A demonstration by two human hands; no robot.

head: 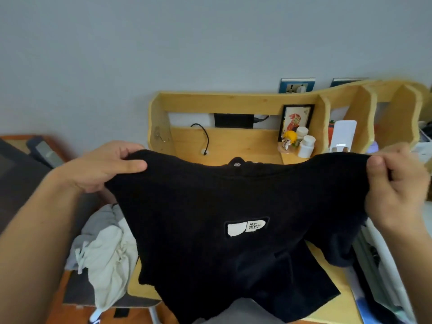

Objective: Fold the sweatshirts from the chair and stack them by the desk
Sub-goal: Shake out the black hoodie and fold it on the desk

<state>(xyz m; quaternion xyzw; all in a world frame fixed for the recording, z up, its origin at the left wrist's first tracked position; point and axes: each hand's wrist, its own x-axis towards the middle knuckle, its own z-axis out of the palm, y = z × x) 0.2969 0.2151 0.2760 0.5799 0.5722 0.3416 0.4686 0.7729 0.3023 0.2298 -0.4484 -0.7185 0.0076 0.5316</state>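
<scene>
Two hands held one black sweatshirt (229,218) spread wide above the surface (236,141). The left hand (102,169) pinched the garment's upper left edge, thumb lying over the cloth and fingers behind it. The right hand (397,190) gripped the upper right edge with fingers curled into the fabric. The top edge sagged between the two grips, with the collar at the middle. A white patch (245,226) showed on the chest. The lower hem hung down over the near edge of the surface and covered most of it.

To the left, just beside the surface's side edge, a heap of grey and cream clothes (105,249) lay on a chair (77,293). Behind the sweatshirt, the wooden shelf (233,101) closed off the back, with white bottles (306,146), a small figure (289,139) and a framed picture (297,120) in its right corner. Open room remained only at the back of the surface, between the sweatshirt's top edge and the shelf.
</scene>
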